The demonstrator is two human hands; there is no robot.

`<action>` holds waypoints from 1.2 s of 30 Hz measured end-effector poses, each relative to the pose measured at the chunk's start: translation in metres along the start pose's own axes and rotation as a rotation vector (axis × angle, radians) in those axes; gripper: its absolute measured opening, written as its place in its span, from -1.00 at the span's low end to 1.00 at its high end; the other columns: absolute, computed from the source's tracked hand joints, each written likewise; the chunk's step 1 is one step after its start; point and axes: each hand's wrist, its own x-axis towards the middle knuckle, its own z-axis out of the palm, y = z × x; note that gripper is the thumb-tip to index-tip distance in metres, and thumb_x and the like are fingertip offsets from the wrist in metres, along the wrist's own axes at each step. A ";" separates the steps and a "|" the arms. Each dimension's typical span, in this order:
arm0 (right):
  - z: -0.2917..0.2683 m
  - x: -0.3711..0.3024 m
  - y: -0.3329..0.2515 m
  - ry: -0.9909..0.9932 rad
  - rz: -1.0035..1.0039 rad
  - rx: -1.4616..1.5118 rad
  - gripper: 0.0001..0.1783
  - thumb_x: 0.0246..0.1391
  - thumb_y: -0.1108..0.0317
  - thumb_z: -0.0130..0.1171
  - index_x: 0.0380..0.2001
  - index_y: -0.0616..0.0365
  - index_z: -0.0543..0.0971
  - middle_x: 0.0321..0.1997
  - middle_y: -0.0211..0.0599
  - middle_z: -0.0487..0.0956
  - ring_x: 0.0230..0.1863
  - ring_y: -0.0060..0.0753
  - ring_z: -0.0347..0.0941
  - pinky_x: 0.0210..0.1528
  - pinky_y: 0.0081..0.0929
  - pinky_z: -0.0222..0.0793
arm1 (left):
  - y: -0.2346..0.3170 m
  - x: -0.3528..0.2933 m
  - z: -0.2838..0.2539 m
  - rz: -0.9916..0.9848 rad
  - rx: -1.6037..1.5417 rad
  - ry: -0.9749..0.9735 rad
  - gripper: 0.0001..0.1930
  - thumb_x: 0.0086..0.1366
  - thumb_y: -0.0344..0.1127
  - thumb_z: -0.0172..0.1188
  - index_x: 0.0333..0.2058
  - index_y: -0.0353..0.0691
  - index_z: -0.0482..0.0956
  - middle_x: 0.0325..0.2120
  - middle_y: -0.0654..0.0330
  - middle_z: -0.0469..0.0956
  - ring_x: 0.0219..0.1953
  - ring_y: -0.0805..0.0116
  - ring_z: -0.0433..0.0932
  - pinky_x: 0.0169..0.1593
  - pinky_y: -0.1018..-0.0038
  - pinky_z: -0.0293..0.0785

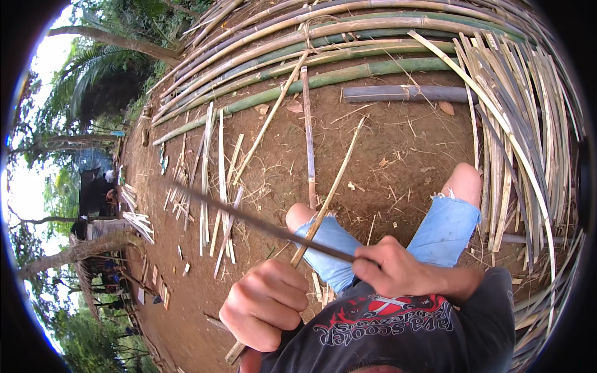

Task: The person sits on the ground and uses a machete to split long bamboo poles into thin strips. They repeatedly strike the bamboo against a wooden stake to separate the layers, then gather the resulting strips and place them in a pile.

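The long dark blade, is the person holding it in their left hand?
No, the right hand holds the long dark blade, while the left hand is closed around a bamboo strip.

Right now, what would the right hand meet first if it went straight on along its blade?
Probably the bamboo strip held in the left hand; it slants across the line of the right hand and its blade. Depth is unclear, so the hand might pass over it.
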 end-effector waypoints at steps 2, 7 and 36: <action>0.004 -0.001 0.013 0.077 -0.103 -0.058 -0.55 0.27 0.12 0.07 -0.54 0.29 0.56 -0.73 0.05 0.43 -0.64 0.10 0.49 -0.53 -0.15 0.34 | -0.002 -0.003 0.001 0.001 0.004 -0.005 -0.33 0.51 0.07 -0.14 -0.78 -0.07 -0.02 -0.82 0.35 0.00 -0.84 0.46 0.01 -0.70 0.50 -0.24; -0.014 0.014 0.042 0.193 0.208 -0.036 -0.56 0.27 0.12 0.07 -0.46 0.32 0.61 -0.67 0.12 0.47 -0.60 0.15 0.49 -0.51 -0.15 0.35 | -0.002 -0.001 0.010 0.007 0.011 0.032 -0.35 0.52 -0.02 -0.15 -0.78 -0.07 -0.03 -0.83 0.34 0.01 -0.84 0.48 0.02 -0.69 0.51 -0.24; -0.036 0.031 0.181 0.283 0.254 -0.105 -0.30 0.31 -0.16 -0.08 -0.65 0.25 0.56 -0.76 -0.13 0.45 -0.67 -0.20 0.47 -0.54 -0.12 0.31 | 0.003 -0.009 -0.004 0.046 -0.015 0.133 -0.33 0.44 0.11 0.05 -0.79 -0.04 0.05 -0.91 0.47 -0.01 -0.90 0.61 -0.06 -0.74 0.58 -0.26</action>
